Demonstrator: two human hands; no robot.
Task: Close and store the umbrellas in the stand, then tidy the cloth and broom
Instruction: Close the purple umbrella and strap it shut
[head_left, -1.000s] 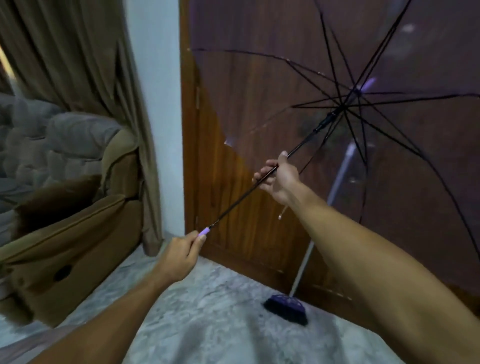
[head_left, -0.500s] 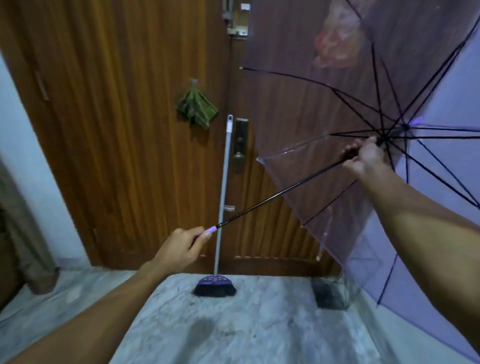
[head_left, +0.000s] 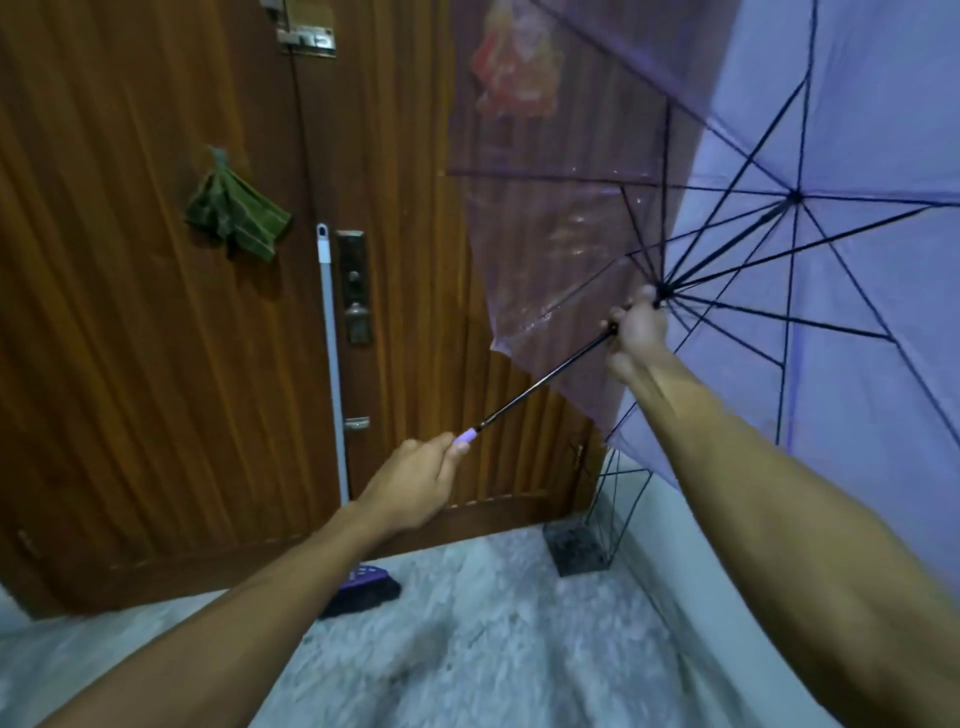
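Translucent purple umbrella (head_left: 857, 322), open: left hand (head_left: 415, 486) grips its handle steady, right hand (head_left: 636, 332) grasps the runner to collapse it.

1. One umbrella (head_left: 779, 291), open.
2. One broom (head_left: 332, 364).
3. One cloth (head_left: 236, 210).
4. One stand (head_left: 597, 530).
5. Two hands: left hand (head_left: 415, 486), right hand (head_left: 636, 332).
6. One door (head_left: 130, 338).
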